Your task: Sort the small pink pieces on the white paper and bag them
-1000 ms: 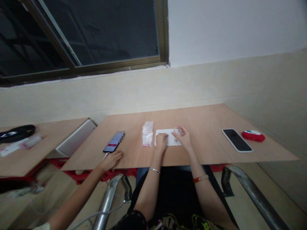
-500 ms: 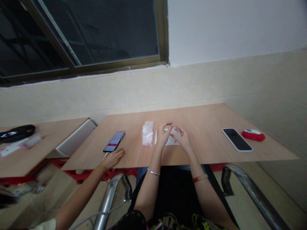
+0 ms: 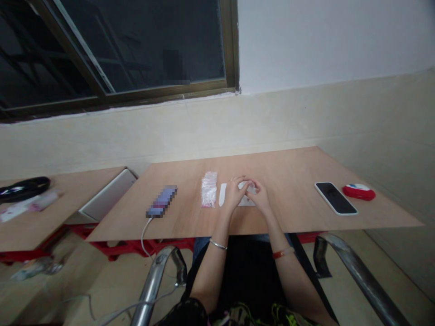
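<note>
My left hand [image 3: 234, 192] and my right hand [image 3: 260, 195] meet over the table, fingertips curled together in a pinch. Whatever sits between the fingertips is too small to make out. Beneath them lies a whitish, partly see-through sheet [image 3: 247, 202], mostly covered by the hands. A white strip with a rounded end [image 3: 222, 194] shows just left of my left hand. Farther left is an overlapping row of small clear plastic bags [image 3: 209, 191], with some pink-red at the near end.
On the wooden table [image 3: 292, 167], a phone [image 3: 161, 201] with a cable lies left. A white-edged phone [image 3: 335, 198] and a red-and-white object [image 3: 359, 192] lie right. Metal rails [image 3: 152, 285] flank me. A second table [image 3: 73, 192] bears a black cable bundle [image 3: 25, 189].
My hands have drawn closer together, the left shifting slightly right, uncovering more of the white strip. Another person's hand and arm by the left phone have gone from view.
</note>
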Available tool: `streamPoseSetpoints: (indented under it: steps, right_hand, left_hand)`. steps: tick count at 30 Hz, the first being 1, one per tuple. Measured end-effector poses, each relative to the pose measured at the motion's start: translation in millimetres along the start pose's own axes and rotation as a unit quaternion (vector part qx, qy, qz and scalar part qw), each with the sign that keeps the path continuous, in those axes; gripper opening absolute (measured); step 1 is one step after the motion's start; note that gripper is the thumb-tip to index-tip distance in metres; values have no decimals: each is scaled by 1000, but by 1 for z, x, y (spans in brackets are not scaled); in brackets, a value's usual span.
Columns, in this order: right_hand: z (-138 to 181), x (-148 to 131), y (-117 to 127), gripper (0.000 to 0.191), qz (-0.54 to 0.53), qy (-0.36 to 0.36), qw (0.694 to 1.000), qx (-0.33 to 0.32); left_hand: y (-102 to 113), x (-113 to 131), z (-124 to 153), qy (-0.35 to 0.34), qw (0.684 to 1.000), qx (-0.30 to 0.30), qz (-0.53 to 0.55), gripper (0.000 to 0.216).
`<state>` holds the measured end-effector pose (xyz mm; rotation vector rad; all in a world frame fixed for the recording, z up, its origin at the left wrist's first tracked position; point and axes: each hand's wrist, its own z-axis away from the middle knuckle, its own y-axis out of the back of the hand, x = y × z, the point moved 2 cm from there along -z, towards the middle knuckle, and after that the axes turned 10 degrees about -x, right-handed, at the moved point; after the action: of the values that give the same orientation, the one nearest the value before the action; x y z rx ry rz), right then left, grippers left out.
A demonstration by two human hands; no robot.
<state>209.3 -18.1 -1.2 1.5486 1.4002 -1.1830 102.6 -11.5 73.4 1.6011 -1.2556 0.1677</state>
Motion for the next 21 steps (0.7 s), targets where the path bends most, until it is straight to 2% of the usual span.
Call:
streamPoseSetpoints:
  steps: [4, 7, 9, 12, 15, 21]
  right_hand:
    - [1, 2, 3, 63, -11, -36, 999, 19]
    - [3, -2, 7, 64, -12, -36, 999, 35]
    - [3, -5, 8, 64, -11, -29, 998, 49]
    - [3, -8, 9, 63, -8, -28, 997, 68]
    - [3, -6, 9, 61, -9, -26, 996, 82]
    - [-1, 4, 19, 51, 6, 17, 993, 113]
  left_hand:
    - [7, -18, 6, 27, 998, 54, 6, 22]
    - [7, -37, 10, 68, 992, 103, -18, 25]
    - [4, -52, 13, 98, 988, 107, -48, 26]
    - [-9, -71, 18, 143, 982, 54, -112, 28]
    - [-31, -81, 15, 165, 971, -16, -172, 32]
    - [-80, -79, -9, 74, 948, -160, -266, 40]
